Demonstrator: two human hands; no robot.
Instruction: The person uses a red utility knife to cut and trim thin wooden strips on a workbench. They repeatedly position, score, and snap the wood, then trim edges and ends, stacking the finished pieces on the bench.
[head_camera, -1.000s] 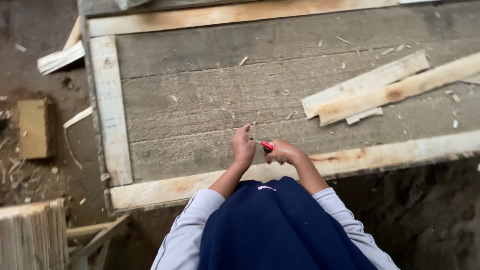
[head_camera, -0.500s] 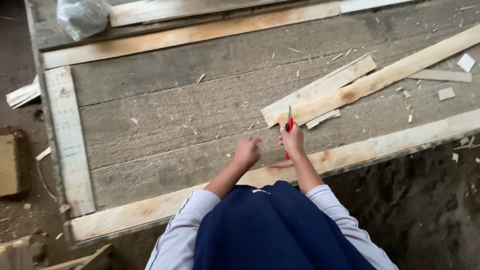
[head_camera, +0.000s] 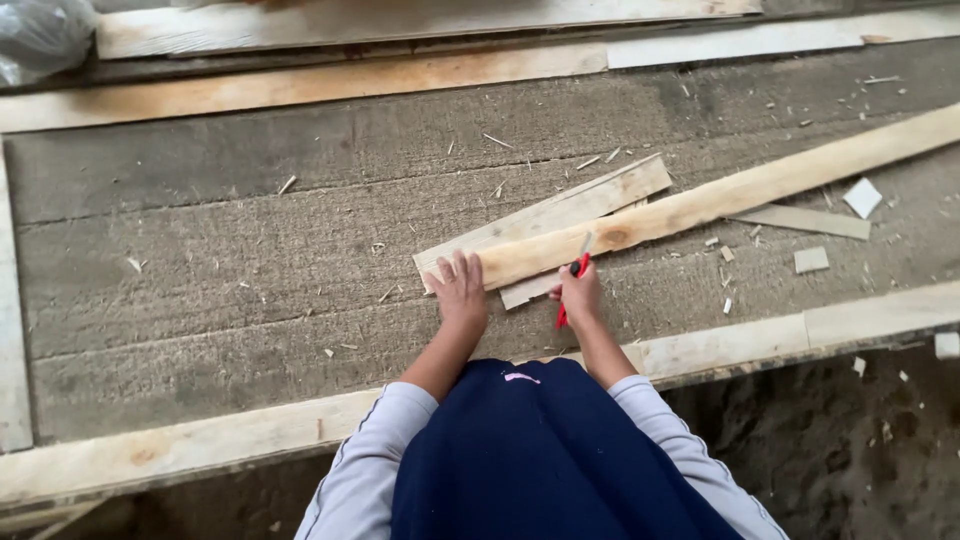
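Observation:
My left hand (head_camera: 461, 288) rests flat on the near end of a long pale wooden slat (head_camera: 720, 195) that runs up to the right across a rough grey work surface (head_camera: 220, 260). My right hand (head_camera: 580, 292) grips a red-handled utility knife (head_camera: 572, 290), its blade tip pointing at the slat's lower edge. A wider, shorter board (head_camera: 560, 212) lies under and behind the slat. A short thin strip (head_camera: 530, 290) sits between my hands.
Pale wooden rails frame the surface: one along the near edge (head_camera: 780, 335), one at the back (head_camera: 300, 85). Small offcuts (head_camera: 810, 260) and a thin sliver (head_camera: 800, 220) lie to the right. A plastic bag (head_camera: 40, 35) is at top left. Dirt floor (head_camera: 860, 440) lies at lower right.
Both hands moved forward from the near rail to the slat. My left hand now lies on its end; my right hand has brought the knife up to the slat.

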